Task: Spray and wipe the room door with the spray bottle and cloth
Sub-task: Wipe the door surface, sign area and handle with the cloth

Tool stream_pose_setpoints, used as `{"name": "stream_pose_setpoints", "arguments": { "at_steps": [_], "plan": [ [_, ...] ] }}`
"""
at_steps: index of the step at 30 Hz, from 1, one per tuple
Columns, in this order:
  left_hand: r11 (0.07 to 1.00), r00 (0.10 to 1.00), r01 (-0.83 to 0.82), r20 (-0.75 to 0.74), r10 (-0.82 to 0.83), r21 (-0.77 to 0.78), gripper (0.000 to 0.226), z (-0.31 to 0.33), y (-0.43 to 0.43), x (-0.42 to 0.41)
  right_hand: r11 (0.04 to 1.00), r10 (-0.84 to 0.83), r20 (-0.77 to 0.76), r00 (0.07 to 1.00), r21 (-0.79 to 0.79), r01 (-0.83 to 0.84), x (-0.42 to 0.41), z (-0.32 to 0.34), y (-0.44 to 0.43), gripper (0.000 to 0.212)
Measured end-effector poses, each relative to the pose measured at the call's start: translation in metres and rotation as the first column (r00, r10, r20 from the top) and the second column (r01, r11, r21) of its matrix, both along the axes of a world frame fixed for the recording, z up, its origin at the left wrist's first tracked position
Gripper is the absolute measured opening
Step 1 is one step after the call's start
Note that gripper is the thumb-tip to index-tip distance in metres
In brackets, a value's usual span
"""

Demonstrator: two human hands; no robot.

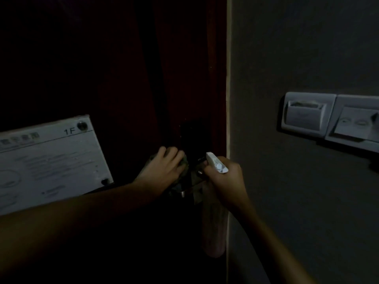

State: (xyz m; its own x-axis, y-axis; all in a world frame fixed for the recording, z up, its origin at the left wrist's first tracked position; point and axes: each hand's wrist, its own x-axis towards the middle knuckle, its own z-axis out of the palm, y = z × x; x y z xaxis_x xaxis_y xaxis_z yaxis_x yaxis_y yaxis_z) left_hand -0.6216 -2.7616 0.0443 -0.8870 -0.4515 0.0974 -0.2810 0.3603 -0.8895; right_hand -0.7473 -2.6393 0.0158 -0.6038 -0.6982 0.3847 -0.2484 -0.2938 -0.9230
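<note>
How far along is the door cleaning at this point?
Finished parts are hard to judge: the door is too dark to show wet or wiped patches. In hand: the left hand holds the cloth against the door by the lock plate; the right hand grips the spray bottle. Left: probably the rest of the door.

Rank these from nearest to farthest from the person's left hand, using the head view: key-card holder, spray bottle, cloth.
1. cloth: held under the left hand itself.
2. spray bottle: just to the right, gripped by the right hand.
3. key-card holder: far to the right and higher up.
</note>
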Motion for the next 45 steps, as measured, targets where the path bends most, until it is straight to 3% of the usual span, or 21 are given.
{"name": "stream_pose_setpoints", "arguments": {
  "at_steps": [3,6,11,15,19,22,27,31,34,40,43,45],
  "plan": [
    [0.997,0.995,0.031,-0.097,-0.037,-0.067,0.068,0.041,-0.002,-0.002,1.0,-0.007,-0.036,0.999,0.009,0.007,0.006,0.004,-0.003,0.028],
    [0.998,0.984,0.041,-0.171,-0.049,-0.049,0.068,0.069,-0.001,-0.002,1.0,0.001,-0.07,0.998,-0.009,-0.001,0.009,0.009,-0.004,0.018],
    [0.994,0.879,-0.05,-0.477,-0.001,-0.095,0.091,0.126,0.001,0.0,1.0,0.017,-0.058,0.998,-0.021,-0.018,0.014,0.012,-0.004,0.021],
    [0.984,0.802,0.103,-0.573,-0.17,-0.148,0.083,0.174,0.007,0.003,1.0,-0.003,-0.053,0.999,-0.015,0.002,0.008,0.013,0.002,0.02],
    [0.941,0.662,0.266,-0.669,-0.337,-0.21,0.07,0.195,0.005,-0.003,1.0,-0.012,-0.065,0.998,0.004,0.013,0.002,0.018,0.006,0.016],
    [0.922,0.651,0.305,-0.655,-0.384,-0.238,0.07,0.205,-0.002,-0.029,1.0,-0.025,-0.074,0.997,0.01,0.026,0.001,0.024,0.005,0.014],
    [0.894,0.778,0.419,-0.443,-0.445,-0.161,0.064,0.189,-0.026,-0.067,1.0,-0.013,-0.053,0.999,-0.014,0.013,-0.001,0.03,-0.003,0.015],
    [0.824,0.798,0.56,-0.327,-0.507,0.088,0.059,0.149,-0.041,-0.07,0.998,-0.044,-0.059,0.997,-0.039,0.041,-0.003,0.032,-0.009,0.02],
    [0.75,0.744,0.624,-0.46,-0.484,0.219,0.064,0.12,-0.047,-0.059,0.998,-0.062,-0.063,0.996,-0.036,0.06,-0.006,0.028,-0.008,0.022],
    [0.718,0.66,0.646,-0.663,-0.354,0.26,0.068,0.081,-0.033,-0.041,0.997,-0.051,-0.035,0.998,-0.053,0.049,-0.006,0.02,0.006,0.021],
    [0.743,0.664,0.624,-0.667,-0.338,0.244,0.074,0.05,-0.03,-0.025,0.999,-0.038,-0.024,0.999,-0.038,0.037,-0.002,0.02,0.012,0.022],
    [0.78,0.714,0.591,-0.584,-0.386,0.207,0.069,0.019,-0.033,-0.005,0.999,-0.042,-0.034,0.999,-0.009,0.041,0.0,0.019,0.014,0.028]
  ]
}}
